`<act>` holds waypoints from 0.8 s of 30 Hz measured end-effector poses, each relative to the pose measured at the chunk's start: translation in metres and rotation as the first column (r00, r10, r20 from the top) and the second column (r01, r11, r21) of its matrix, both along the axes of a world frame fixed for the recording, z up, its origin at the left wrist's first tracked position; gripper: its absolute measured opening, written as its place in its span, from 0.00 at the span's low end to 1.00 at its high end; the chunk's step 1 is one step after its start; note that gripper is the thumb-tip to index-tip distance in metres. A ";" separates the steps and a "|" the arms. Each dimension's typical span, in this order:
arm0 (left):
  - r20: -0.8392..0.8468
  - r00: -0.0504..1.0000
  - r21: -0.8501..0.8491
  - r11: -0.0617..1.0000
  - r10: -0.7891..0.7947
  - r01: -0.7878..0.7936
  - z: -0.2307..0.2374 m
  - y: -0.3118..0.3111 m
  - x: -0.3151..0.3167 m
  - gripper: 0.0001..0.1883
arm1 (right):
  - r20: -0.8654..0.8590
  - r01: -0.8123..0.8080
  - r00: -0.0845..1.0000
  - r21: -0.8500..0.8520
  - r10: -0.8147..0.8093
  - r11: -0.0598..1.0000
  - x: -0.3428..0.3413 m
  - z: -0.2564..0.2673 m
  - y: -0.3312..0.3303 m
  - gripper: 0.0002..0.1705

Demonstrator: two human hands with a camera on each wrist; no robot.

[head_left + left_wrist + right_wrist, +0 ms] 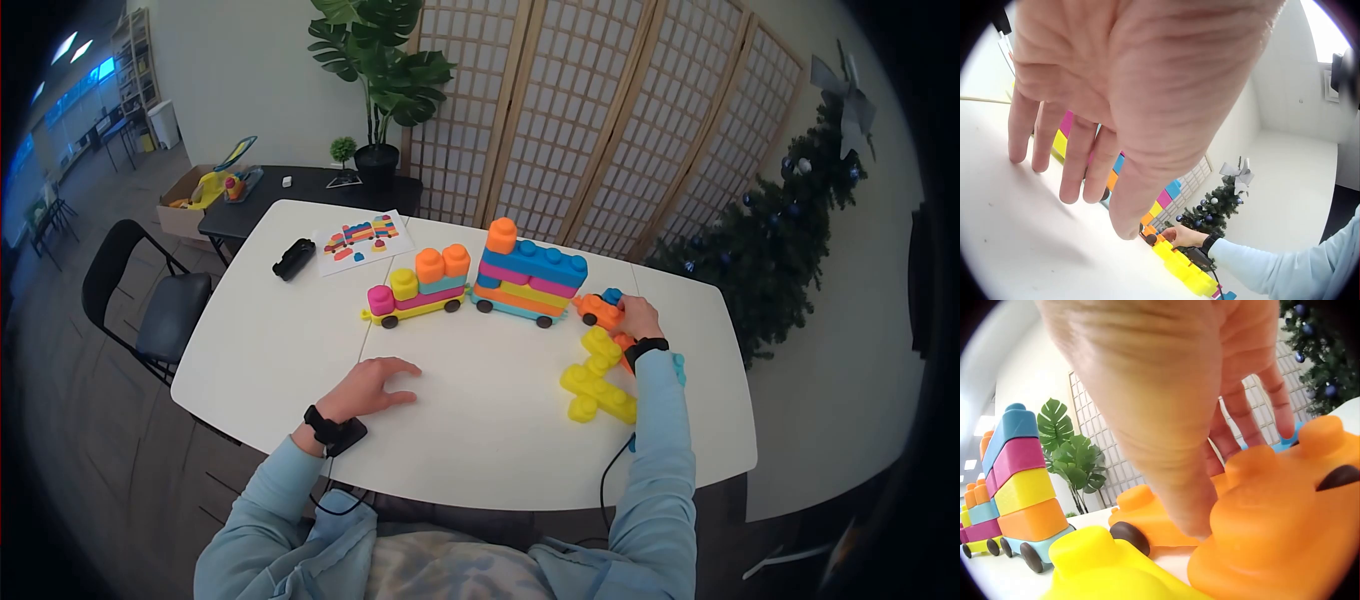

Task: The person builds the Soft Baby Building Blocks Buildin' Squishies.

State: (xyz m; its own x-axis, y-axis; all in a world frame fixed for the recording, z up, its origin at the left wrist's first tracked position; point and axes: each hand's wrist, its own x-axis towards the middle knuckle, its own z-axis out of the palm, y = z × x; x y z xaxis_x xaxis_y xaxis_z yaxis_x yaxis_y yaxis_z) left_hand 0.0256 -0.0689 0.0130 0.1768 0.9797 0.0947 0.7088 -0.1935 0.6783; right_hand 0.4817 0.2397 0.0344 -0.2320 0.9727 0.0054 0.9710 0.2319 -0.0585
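The right hand (641,318) straddles the orange plastic wheeled car (601,312), right of the tall multicoloured block wagon (528,284); whether it squeezes, I cannot tell. A good hold spares the dark wheels (589,320); the left hand (366,388) is spread, empty.

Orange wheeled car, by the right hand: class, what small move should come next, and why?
Probably ease the orange wheeled car gently toward the tall wagon. The right hand is at it, it stands next to that wagon, and the picture sheet shows what looks like a train in a row. Whether the two are coupled is hard to tell.
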 end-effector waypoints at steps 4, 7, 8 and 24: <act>-0.001 1.000 -0.005 1.000 -0.001 0.001 0.000 -0.002 0.001 0.21 | -0.076 -0.021 0.997 0.030 0.023 0.999 0.001 0.006 -0.007 0.35; -0.019 1.000 0.032 0.999 -0.003 0.004 -0.008 -0.001 0.000 0.21 | -0.114 -0.010 0.993 0.154 0.027 0.988 0.005 0.011 -0.016 0.33; -0.016 1.000 0.029 1.000 -0.005 0.006 -0.009 0.000 -0.001 0.21 | -0.129 -0.007 0.991 0.253 0.041 0.967 0.008 0.015 -0.017 0.31; 0.059 0.997 -0.055 0.998 0.045 -0.042 -0.008 -0.007 0.002 0.46 | -0.366 -0.439 0.834 0.013 0.413 0.898 -0.143 0.047 -0.234 0.31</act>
